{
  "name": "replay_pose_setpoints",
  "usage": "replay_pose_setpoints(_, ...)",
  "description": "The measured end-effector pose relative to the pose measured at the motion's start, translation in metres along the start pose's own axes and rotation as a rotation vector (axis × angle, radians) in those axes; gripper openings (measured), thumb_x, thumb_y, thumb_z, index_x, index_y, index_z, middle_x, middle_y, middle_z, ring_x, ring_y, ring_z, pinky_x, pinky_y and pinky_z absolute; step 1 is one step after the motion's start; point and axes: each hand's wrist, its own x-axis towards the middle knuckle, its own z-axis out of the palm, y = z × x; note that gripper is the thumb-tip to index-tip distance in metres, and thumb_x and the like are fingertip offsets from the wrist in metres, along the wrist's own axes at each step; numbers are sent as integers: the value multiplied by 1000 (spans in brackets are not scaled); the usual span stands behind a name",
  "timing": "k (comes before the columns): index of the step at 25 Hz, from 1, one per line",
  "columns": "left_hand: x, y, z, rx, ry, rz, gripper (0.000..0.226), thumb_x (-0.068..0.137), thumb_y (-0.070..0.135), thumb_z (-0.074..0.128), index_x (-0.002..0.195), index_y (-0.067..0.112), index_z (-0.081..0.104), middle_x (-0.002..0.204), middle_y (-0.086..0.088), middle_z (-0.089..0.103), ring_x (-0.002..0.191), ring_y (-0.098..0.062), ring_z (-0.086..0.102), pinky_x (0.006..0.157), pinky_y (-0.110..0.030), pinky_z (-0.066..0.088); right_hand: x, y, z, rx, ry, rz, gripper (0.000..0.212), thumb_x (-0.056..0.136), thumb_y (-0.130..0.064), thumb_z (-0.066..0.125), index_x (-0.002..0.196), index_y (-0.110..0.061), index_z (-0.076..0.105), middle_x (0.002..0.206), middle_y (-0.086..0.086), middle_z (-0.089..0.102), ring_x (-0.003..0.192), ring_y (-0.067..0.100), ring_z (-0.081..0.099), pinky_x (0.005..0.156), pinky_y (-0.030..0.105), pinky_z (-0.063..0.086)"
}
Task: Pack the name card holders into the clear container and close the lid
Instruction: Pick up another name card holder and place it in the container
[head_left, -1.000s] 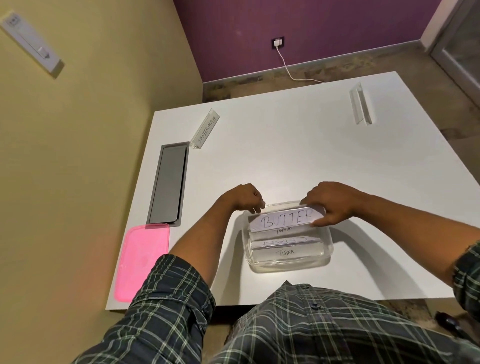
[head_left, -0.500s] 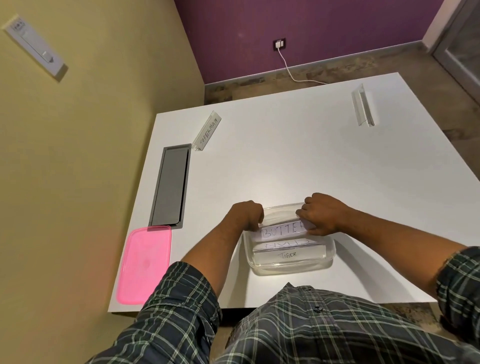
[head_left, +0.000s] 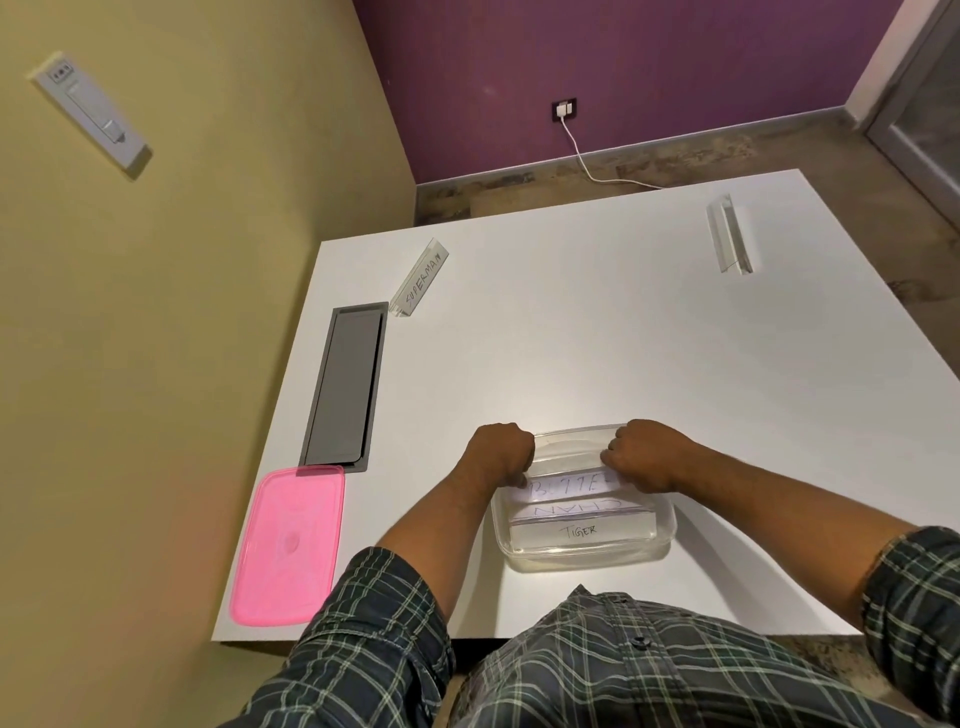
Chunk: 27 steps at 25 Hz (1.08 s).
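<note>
Holding the BUTTER card holder (head_left: 569, 484) by its two ends, we push it down into the clear container (head_left: 584, 558). Our left hand (head_left: 498, 451) has its fingers curled round the left end, and our right hand (head_left: 647, 457) has its fingers curled round the right end.

A second ago the card was up above the rim and we could read the whole word. Now it sits lower, inside the far part of the box, and our right hand hides the last letters. So this one is almost packed.

The card holder lies long-ways from left to right, the same as the long side of the box. Its written face tips up toward us. Just near of it lie two more: the CHAN card holder (head_left: 576, 506), which looks upside down, and the TIGER card holder (head_left: 576, 531).

Two are not packed yet. The SUPERMAN card holder (head_left: 422, 280) stands far left on the worktop (head_left: 571, 338), pointing slantwise. The plain card holder (head_left: 729, 240) stands far right, its long side running near to far.

The pink lid (head_left: 288, 545) lies flat at the near left, well apart from the box. We think closing comes last.
</note>
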Motion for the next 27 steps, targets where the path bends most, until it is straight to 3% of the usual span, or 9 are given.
replay_pose_setpoints(8, -3, 6, -2, 129, 12, 54, 28, 83, 28, 75, 108, 14, 72, 108, -9, 71, 95, -32, 70, 78, -33, 52, 8, 0, -14, -9, -67, 15, 13, 86, -18, 64, 98, -13, 67, 97, 6, 74, 90, 30, 70, 76, 33, 49)
replay_pose_setpoints(10, -4, 5, -5, 133, 8, 70, 28, 85, 28, 73, 108, 13, 71, 108, -9, 70, 94, -32, 70, 77, -33, 50, 10, 2, -19, -50, -100, -12, 16, 89, -24, 66, 100, -13, 69, 98, 7, 74, 90, 29, 71, 78, 33, 53)
replay_pose_setpoints(12, -5, 4, -8, 80, 5, 70, 26, 86, 32, 70, 105, 14, 72, 105, -8, 71, 92, -31, 69, 76, -33, 51, 14, 5, -24, -39, -91, -37, 29, 91, -42, 65, 100, -15, 71, 96, 6, 73, 88, 29, 71, 73, 32, 50)
replay_pose_setpoints(14, -8, -1, -15, -65, 36, 49, 23, 87, 36, 65, 94, 16, 73, 96, -5, 72, 89, -28, 69, 72, -31, 50, 17, 10, -31, 12, -26, -29, 51, 93, -63, 51, 95, -16, 68, 92, 7, 72, 84, 31, 69, 66, 31, 41)
replay_pose_setpoints(16, -11, -9, -24, -249, 95, 12, 21, 85, 38, 61, 80, 20, 70, 83, 0, 72, 80, -23, 66, 65, -27, 46, 21, 16, -42, 68, 100, -5, 59, 95, -71, 35, 89, -20, 66, 85, 4, 71, 78, 29, 68, 61, 29, 36)
replay_pose_setpoints(19, -12, -29, -34, -560, 221, -87, 29, 83, 37, 59, 66, 14, 64, 66, -1, 68, 66, -21, 60, 59, -28, 45, 37, 26, -66, 152, 241, 59, 49, 97, -65, 35, 92, -28, 67, 83, -3, 72, 75, 23, 67, 59, 28, 37)
replay_pose_setpoints(23, -5, -68, -43, -883, 343, -236, 31, 88, 34, 60, 72, 10, 73, 63, 6, 70, 67, -16, 68, 69, -33, 56, 71, 41, -96, 201, 307, 147, 36, 100, -52, 41, 93, -28, 67, 84, -6, 73, 78, 21, 68, 59, 28, 38)
replay_pose_setpoints(27, 13, -114, -41, -1026, 406, -349, 30, 93, 28, 58, 78, 7, 72, 78, 3, 75, 73, -21, 70, 76, -39, 60, 115, 53, -118, 201, 308, 196, 26, 101, -41, 46, 97, -27, 68, 87, -4, 73, 80, 25, 68, 60, 28, 38)
